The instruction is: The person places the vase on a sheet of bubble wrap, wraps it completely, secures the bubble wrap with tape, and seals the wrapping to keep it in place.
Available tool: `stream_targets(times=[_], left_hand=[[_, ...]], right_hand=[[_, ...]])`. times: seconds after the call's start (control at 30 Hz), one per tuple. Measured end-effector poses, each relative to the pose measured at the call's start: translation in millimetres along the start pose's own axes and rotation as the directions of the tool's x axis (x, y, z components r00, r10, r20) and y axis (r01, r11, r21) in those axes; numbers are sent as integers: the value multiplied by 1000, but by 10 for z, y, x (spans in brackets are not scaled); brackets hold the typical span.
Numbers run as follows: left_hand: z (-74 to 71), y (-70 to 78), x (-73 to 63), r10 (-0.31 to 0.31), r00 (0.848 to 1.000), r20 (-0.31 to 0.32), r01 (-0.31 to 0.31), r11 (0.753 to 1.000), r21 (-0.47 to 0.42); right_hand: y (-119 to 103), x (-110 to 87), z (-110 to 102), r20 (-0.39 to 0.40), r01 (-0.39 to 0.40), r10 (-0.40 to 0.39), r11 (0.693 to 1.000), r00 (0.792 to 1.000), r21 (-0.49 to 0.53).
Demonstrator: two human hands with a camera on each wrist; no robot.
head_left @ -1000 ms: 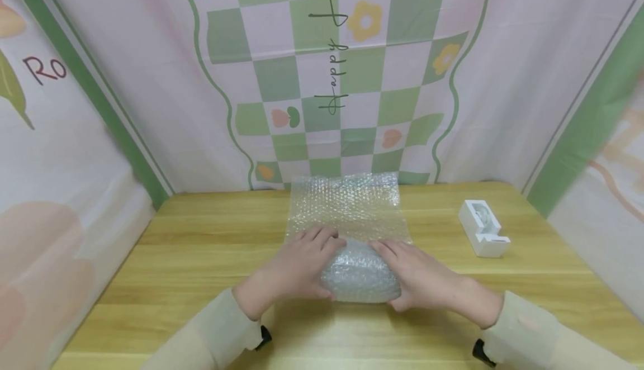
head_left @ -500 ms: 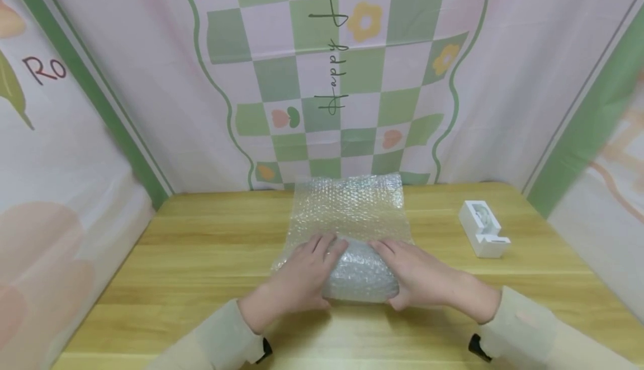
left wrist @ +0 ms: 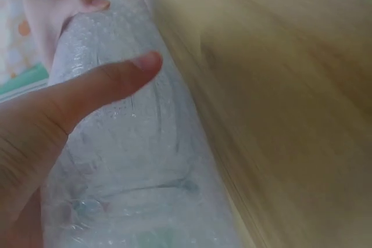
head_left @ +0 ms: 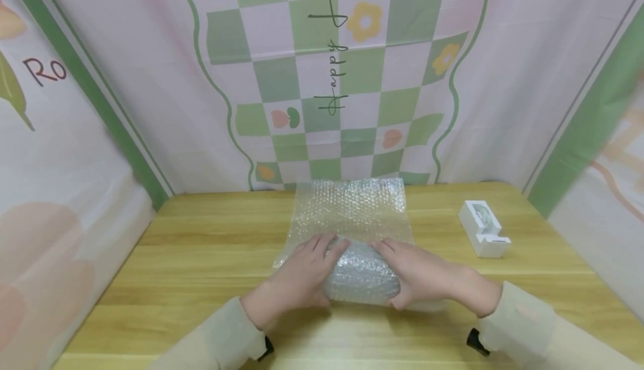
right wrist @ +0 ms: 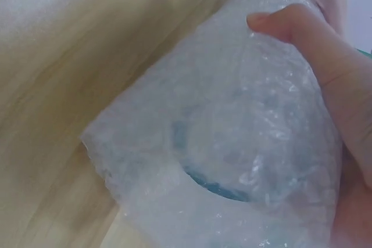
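Near the middle of the table (head_left: 166, 269), a roll (head_left: 362, 275) of bubble wrap is held close to its two ends by the left hand (head_left: 304, 275) and the right hand (head_left: 422, 275). In both hands the grip is curled round the roll, the thumbs being laid on the side nearer to the body. The rolling step is judged to be in hand, since a flat sheet (head_left: 352, 208) is left beyond the roll. For the next move, an even push forward seems to be called for, with the wrap kept tight and straight. By the right wrist view, a dark curved edge (right wrist: 215, 189) is shown through the wrap, which cannot be made out in the head view. The tape dispenser (head_left: 483, 227) is shown only by the head view.
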State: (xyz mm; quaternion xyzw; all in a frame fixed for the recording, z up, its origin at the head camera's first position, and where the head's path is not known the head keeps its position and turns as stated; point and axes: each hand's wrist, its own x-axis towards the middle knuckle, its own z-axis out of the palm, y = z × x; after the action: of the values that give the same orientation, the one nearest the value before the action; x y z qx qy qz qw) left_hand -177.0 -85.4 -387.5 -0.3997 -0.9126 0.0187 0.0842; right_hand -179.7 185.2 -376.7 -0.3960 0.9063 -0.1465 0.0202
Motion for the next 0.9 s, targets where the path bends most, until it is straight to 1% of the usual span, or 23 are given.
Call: stream_targets(times=[0.17,0.37,0.6,0.73,0.9], left_hand=[[-16,-14,17,-11,999,40,14,997,-77],[-26,-31,32,4,998,60,3,994,-106],[-31,-63,32,27,999,39,-21,987,-156],[-25,-90,36,37,999,28,-31,982,-187],[-10,-116,52,43,999,16,-39,979,-198]], right_hand=[[14,8,-36,28,7,-9,999,1000,39],[47,8,-33,55,-1,-4,997,998,79],[74,21,-54,98,-16,3,991,995,129],[74,43,-89,116,-11,-8,986,993,164],[95,71,-112,128,6,-32,980,991,200]])
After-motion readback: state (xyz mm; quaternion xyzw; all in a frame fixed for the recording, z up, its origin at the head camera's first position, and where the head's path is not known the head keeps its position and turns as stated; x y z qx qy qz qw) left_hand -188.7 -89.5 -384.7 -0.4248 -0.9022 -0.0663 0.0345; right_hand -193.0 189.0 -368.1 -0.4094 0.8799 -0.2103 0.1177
